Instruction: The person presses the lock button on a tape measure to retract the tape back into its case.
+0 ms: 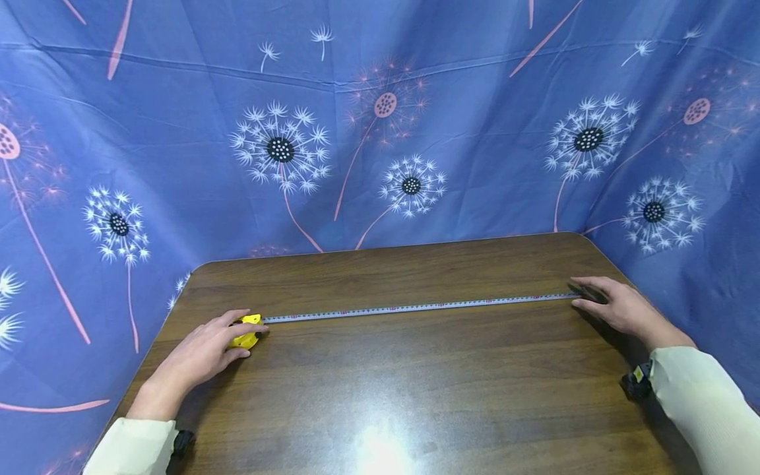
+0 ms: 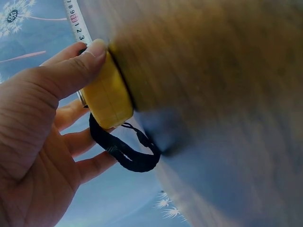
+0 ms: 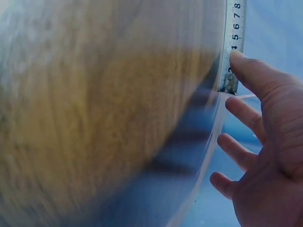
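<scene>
A yellow tape measure (image 1: 245,340) is at the table's left side, gripped by my left hand (image 1: 202,349). In the left wrist view, the thumb presses the top edge of its yellow case (image 2: 111,97), and a black wrist strap (image 2: 135,161) hangs below. The white blade (image 1: 415,308) runs out straight across to the right. At its far end my right hand (image 1: 626,313) pinches it. The right wrist view has the thumb (image 3: 255,73) on the blade near the 4 mark, close to the metal end hook (image 3: 229,84); the index finger is hidden behind the blade.
The brown wooden table (image 1: 386,376) has rounded far corners and reflects a bright light near its front. A blue cloth (image 1: 475,132) printed with dandelions hangs behind it and along both sides. Dark wrist devices (image 1: 636,381) sit at the cuffs of both pale sleeves (image 1: 706,402).
</scene>
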`<state>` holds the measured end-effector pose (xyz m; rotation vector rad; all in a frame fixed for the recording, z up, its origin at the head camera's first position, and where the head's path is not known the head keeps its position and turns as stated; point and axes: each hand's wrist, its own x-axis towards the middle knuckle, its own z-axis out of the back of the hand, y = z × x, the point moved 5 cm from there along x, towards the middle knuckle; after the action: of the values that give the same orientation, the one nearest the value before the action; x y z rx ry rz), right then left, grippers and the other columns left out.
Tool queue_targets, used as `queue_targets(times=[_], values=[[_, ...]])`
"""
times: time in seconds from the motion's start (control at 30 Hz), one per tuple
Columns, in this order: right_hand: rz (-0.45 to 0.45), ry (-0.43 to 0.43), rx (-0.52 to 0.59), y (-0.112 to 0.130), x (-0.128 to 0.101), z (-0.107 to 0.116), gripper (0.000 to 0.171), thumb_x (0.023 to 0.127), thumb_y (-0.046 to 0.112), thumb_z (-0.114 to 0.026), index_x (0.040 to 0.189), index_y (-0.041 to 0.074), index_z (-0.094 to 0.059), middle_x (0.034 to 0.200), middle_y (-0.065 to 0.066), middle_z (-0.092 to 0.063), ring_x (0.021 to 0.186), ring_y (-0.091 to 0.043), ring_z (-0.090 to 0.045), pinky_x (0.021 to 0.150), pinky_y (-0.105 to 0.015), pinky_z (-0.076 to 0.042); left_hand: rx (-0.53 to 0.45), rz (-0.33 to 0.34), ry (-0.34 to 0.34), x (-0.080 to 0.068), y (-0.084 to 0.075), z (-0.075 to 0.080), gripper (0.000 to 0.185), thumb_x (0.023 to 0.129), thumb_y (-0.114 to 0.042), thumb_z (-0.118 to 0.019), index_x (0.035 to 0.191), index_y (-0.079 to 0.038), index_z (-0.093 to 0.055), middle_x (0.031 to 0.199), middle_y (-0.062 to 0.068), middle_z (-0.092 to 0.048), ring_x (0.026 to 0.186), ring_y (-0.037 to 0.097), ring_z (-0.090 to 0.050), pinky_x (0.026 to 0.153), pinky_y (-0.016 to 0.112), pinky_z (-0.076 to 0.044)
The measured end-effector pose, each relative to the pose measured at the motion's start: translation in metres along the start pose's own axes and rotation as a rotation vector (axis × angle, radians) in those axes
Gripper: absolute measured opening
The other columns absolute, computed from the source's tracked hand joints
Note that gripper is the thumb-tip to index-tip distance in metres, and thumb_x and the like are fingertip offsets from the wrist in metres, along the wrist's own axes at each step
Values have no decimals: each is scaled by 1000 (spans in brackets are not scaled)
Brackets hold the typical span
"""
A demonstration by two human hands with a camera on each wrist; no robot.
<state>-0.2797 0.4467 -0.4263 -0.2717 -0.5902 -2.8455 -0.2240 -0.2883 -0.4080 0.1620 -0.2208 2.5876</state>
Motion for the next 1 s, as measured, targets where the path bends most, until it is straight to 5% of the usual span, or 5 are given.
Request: queue_targets(times=[1.0], values=[[-60,7,-9,-20,3,1,23,98,14,-72,118,3,-75,119,-31,-68,112,-58,-57,83,-69,-42,-16,-35,-35,1,1,0,55,80,-12,-89,130,-23,-70,137,16,-60,112,41,-65,86,59,-52]])
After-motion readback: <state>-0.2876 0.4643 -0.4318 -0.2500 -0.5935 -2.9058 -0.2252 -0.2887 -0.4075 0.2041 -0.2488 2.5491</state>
